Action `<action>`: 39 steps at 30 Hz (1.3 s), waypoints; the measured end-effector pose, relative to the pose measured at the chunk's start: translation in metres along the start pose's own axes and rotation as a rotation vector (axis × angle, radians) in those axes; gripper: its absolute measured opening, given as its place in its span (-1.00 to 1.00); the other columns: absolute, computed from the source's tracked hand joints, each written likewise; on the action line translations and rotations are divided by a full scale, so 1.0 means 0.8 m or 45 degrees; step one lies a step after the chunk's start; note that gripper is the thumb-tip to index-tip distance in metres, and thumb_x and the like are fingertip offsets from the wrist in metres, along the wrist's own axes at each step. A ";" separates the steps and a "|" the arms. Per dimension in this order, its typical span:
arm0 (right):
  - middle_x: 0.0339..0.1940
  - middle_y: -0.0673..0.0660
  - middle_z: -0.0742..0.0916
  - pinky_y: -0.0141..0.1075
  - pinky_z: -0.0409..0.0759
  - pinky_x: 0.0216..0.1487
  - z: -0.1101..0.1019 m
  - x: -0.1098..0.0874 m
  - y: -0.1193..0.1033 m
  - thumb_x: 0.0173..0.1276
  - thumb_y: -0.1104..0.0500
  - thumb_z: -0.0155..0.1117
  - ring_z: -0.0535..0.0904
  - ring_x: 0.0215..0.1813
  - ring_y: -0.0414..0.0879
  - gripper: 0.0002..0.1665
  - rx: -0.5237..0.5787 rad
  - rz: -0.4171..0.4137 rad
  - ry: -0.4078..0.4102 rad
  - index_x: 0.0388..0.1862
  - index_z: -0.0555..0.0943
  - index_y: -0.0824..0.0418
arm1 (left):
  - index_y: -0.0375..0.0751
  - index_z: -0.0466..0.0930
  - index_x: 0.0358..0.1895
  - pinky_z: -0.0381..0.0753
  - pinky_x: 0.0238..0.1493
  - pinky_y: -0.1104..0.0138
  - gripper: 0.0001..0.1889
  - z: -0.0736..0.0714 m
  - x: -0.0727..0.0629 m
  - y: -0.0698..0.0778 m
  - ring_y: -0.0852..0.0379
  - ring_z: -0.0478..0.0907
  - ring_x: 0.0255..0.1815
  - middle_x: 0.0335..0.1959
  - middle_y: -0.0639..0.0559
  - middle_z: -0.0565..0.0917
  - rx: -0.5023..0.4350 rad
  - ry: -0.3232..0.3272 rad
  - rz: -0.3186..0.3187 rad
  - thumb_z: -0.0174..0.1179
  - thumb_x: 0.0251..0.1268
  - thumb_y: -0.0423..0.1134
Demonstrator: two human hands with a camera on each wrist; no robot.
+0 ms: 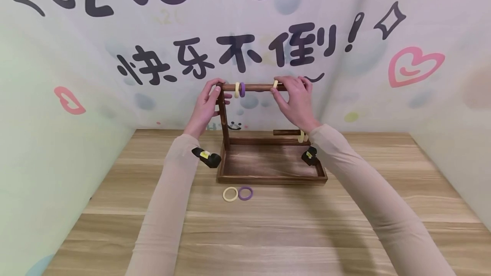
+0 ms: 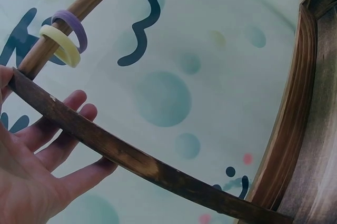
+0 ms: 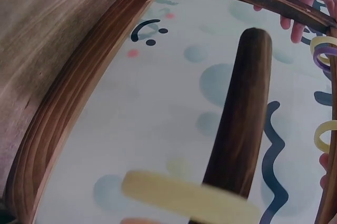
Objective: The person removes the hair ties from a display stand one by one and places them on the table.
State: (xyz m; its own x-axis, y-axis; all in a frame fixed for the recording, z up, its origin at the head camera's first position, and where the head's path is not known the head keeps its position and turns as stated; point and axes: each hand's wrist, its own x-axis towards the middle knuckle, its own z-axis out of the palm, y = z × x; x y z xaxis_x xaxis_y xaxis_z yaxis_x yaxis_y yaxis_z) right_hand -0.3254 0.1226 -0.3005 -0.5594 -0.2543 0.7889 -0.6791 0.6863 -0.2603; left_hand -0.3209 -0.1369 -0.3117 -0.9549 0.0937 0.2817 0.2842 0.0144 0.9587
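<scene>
A dark wooden rack has a left post (image 1: 224,118), a top bar (image 1: 258,87) and a tray-like base (image 1: 272,179). My left hand (image 1: 204,106) holds the post's upper end, thumb near the corner and fingers behind it. Over the bar, my right hand (image 1: 297,99) pinches a yellow ring (image 1: 275,84) encircling it. Nearer the left post, another yellow ring (image 1: 236,90) and a purple ring (image 1: 242,90) hang side by side on the bar. Below my right hand, a short peg (image 3: 242,103) carries yellow rings (image 3: 179,195), partly hidden in the head view.
A yellow ring (image 1: 230,194) and a purple ring (image 1: 246,193) lie flat on the wood-grain table (image 1: 245,237) in front of the base. Close behind the rack hangs a printed white backdrop (image 1: 253,16). Each wrist wears a small black camera (image 1: 207,156).
</scene>
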 end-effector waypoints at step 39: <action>-0.19 0.25 0.69 -0.03 0.06 0.28 -0.046 -0.023 0.044 0.37 0.20 0.24 0.52 -0.09 0.12 -0.64 0.024 0.052 0.073 0.07 0.59 0.39 | 0.09 0.39 0.20 0.53 -0.04 -0.07 -0.72 -0.001 0.001 0.000 -0.15 0.57 0.01 0.02 -0.28 0.62 -0.003 -0.004 -0.016 -0.17 0.58 -0.06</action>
State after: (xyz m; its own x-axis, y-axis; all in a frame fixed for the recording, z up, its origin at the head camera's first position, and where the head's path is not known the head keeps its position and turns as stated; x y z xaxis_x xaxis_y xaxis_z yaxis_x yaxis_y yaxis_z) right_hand -0.3212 0.1760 -0.3041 -0.5591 -0.1868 0.8078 -0.6657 0.6820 -0.3030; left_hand -0.3214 -0.1374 -0.3117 -0.9581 0.0968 0.2697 0.2722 0.0134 0.9621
